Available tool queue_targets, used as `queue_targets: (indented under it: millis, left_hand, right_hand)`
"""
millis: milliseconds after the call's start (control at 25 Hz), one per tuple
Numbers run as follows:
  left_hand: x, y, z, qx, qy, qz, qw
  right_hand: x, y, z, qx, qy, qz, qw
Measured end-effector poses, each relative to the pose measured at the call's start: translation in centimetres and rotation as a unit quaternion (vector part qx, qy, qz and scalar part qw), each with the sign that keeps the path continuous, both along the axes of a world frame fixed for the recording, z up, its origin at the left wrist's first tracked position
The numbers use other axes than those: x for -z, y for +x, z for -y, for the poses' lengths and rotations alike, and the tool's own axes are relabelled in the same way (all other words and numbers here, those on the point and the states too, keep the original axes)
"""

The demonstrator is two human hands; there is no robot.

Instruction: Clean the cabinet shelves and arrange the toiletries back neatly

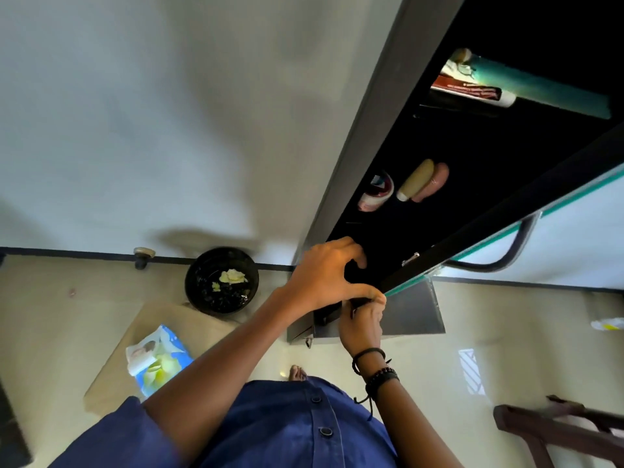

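Gripping the cabinet (368, 136) edge — left hand (324, 275), labels blurred.

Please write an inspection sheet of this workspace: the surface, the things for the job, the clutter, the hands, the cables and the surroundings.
Surface: dark cabinet on a pale wall, door open; shelf interior too dark to judge for dust.
Job's things: red-labelled tube lying beside a teal item on the upper shelf; round tin and tan bottle lower down; wipes pack on a mat on the floor.
Clutter: black bin on the floor, with crumpled pale scraps inside.
Hands: left hand curled at the cabinet's lower edge; right hand just below it, pinching something small and dark, unclear what.
Cables: nothing seen.
Surroundings: glossy pale floor; dark wooden furniture at lower right.
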State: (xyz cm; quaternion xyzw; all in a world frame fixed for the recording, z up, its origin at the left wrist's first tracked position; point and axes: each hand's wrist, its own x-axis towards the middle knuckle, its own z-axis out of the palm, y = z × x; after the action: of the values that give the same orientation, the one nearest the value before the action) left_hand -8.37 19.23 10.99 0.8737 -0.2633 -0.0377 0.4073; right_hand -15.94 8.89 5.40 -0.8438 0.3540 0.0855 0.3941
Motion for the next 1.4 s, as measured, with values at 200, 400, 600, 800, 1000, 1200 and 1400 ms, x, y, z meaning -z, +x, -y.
queue_targets:
  millis: [200, 400, 600, 800, 1000, 1200, 1400]
  left_hand:
    - [0.6, 3.2, -1.2, -0.058, 0.005, -0.009, 0.998]
    - [0.9, 5.1, -1.7, -0.106, 0.003, -0.009, 0.994]
    - [1.0, 6.5, -1.9, -0.151, 0.003, -0.007, 0.988]
    - [1.2, 7.0, -1.5, -0.184, 0.009, 0.019, 0.983]
    - [0.8, 7.4, -0.9, -0.215, 0.036, 0.044, 0.975]
    - [0.3, 7.4, -0.8, -0.220, 0.069, 0.062, 0.971]
    - [-1.3, 7.2, -3.8, -0.277, 0.058, 0.135, 0.950]
  right_hand:
    - [0.3, 4.3, 0.2, -0.051, 0.018, -0.042, 0.998]
    - [2.3, 7.7, 0.6, -0.089, 0.033, -0.062, 0.994]
    - [5.1, 10.7, 1.2, -0.055, 0.103, -0.062, 0.991]
    - [4.4, 12.9, 1.0, -0.078, 0.116, -0.060, 0.988]
    - [3.8, 14.2, 0.8, -0.052, 0.153, -0.062, 0.985]
    - [2.1, 14.1, 1.0, -0.060, 0.184, -0.037, 0.980]
    - [-1.1, 12.6, -0.4, -0.277, 0.135, -0.030, 0.951]
